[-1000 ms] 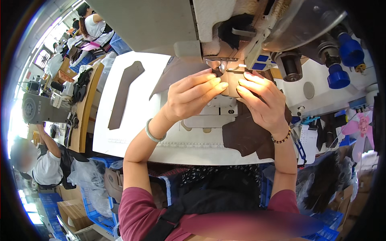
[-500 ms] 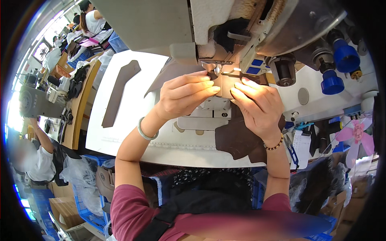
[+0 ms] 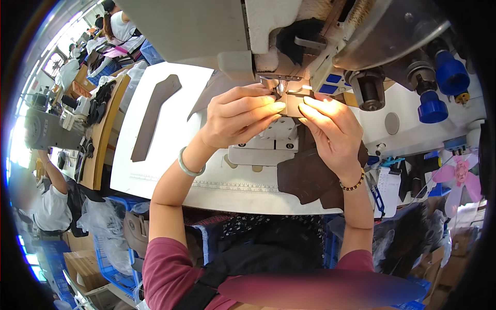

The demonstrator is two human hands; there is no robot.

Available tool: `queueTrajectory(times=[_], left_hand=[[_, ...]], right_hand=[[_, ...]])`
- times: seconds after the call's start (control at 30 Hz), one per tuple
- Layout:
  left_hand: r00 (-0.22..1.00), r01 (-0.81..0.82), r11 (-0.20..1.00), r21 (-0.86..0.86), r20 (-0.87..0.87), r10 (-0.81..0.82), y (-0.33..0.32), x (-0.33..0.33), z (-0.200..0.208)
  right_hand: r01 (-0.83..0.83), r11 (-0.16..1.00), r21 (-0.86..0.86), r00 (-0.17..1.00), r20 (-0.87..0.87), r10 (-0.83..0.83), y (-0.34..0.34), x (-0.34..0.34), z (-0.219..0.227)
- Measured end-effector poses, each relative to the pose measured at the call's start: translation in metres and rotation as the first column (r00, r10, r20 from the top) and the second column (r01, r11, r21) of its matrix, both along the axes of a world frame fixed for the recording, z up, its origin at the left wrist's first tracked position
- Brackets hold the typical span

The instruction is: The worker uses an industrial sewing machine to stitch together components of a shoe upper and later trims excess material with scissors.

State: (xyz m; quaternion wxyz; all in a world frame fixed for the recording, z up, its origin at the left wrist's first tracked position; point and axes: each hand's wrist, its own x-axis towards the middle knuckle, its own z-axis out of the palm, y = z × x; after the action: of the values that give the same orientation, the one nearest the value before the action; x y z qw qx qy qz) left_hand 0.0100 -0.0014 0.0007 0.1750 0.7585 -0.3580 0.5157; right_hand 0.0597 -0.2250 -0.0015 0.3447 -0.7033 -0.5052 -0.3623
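Under the lit needle area of a sewing machine [image 3: 281, 85] lies a small brown piece of material [image 3: 293, 107]; whether it is leather or cloth I cannot tell. My left hand [image 3: 240, 114] pinches its left side, fingers bent close to the presser foot. From the right, my right hand [image 3: 333, 126] grips the other side between thumb and fingertips. The machine head hides part of the piece. Below my right hand, darker brown cut pieces [image 3: 306, 175] hang over the table's near edge.
A long brown cut strip [image 3: 155, 118] lies on the white table [image 3: 206, 194], left of the machine. Blue-capped knobs [image 3: 433, 107] hang at upper right. Blue scissors [image 3: 378, 200] and a pink fan [image 3: 459, 175] are at the right. Other people work at the left.
The brown piece has shifted slightly under the needle area. My right fingers have moved a little closer to the presser foot; both hands stay on the piece.
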Motion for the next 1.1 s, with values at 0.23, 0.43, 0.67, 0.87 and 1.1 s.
queueTrajectory(times=[0.23, 0.43, 0.67, 0.87, 1.1], left_hand=[[1.000, -0.013, 1.000, 0.004, -0.013, 0.013, 0.002, 0.003, 0.000], [0.998, -0.058, 0.998, -0.026, -0.023, 0.057, 0.004, 0.006, -0.003], [0.999, -0.048, 0.999, -0.015, 0.000, 0.048, 0.007, 0.008, -0.007], [1.000, -0.015, 0.999, -0.029, -0.022, 0.014, 0.010, 0.011, -0.005], [0.997, -0.039, 0.993, -0.115, -0.072, 0.030, 0.010, 0.014, -0.004]], right_hand=[[-0.029, 0.999, 0.040, 0.997, -0.071, 0.032, 0.002, 0.006, -0.003], [-0.048, 0.994, 0.093, 0.995, -0.085, 0.056, 0.004, 0.010, -0.007], [-0.105, 0.987, 0.124, 0.985, -0.124, 0.120, 0.003, 0.013, -0.006], [-0.110, 0.984, 0.138, 0.976, -0.170, 0.133, 0.004, 0.017, -0.008], [-0.102, 0.965, 0.243, 0.874, -0.441, 0.204, 0.004, 0.024, -0.015]])
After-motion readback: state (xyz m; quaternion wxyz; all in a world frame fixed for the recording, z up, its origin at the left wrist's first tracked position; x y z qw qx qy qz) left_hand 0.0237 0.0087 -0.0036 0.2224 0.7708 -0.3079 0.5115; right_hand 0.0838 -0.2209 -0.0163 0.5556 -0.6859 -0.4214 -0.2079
